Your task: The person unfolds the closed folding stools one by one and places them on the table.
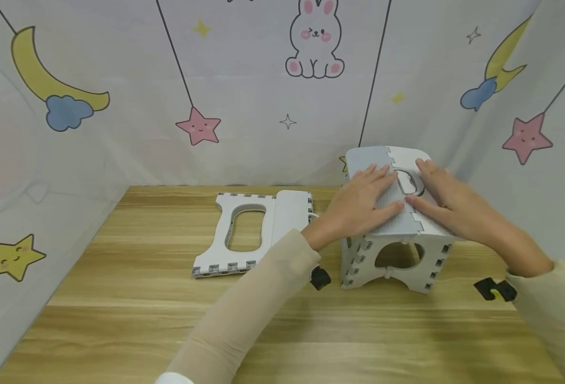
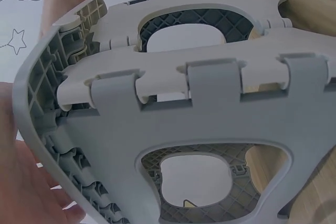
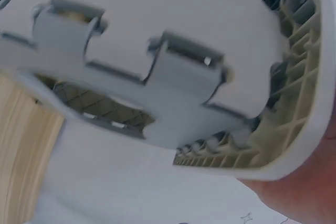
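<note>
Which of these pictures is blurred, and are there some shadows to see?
Right wrist view: the unfolded stool looks blurred, its edges soft; left wrist view: the same stool's edges are clearer; head view: soft light, with faint shadows on the wooden table.

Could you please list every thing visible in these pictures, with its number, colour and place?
Standing stool: 1, blue-grey and white, right side of the table
Folded stool: 1, mostly white, lying left of the standing stool
Table: 1, wood-coloured, under both stools
Cloth: count unclear, white, behind the table and at its sides
Rabbit: 1 in the head view, white and pink, printed on the cloth
Moons: 2, yellow, printed, left and right
Clouds: 2, blue, by the moons
Stars: several, pink, yellow or outlined, printed
Black pieces: 2, black, near the cuffs
Sleeves: 2, beige, on the forearms
Hands: 2, bare, on the standing stool's top
</note>
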### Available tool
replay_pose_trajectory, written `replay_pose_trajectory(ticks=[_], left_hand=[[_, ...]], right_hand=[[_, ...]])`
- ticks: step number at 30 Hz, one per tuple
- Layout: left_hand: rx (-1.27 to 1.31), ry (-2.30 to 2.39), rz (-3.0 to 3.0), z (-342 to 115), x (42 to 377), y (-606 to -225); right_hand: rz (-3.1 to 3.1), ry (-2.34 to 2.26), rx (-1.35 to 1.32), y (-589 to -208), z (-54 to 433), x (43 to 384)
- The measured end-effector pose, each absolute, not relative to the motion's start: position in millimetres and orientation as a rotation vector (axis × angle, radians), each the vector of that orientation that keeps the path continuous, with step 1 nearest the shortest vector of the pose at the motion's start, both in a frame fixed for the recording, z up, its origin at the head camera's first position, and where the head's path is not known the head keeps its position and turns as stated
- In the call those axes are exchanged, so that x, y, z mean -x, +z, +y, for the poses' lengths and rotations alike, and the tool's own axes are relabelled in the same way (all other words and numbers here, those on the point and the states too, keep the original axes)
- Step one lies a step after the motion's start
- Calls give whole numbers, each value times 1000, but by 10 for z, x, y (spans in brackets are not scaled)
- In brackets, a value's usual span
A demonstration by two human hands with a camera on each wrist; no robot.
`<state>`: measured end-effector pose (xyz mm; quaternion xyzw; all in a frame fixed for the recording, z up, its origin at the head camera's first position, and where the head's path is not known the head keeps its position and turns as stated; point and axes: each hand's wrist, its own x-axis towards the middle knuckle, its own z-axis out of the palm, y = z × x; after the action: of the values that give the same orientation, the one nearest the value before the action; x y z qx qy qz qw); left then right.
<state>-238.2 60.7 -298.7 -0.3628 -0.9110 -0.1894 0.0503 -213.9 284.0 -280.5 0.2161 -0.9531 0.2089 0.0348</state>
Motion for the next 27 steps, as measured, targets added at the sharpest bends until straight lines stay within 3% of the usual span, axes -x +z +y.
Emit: replay_pose_trajectory(ticks=[27], left_hand=[[1074,-761,-2694,-130,2015,-2985]], right_hand=[[-2179,642,-1090,-2751,2093,1463]])
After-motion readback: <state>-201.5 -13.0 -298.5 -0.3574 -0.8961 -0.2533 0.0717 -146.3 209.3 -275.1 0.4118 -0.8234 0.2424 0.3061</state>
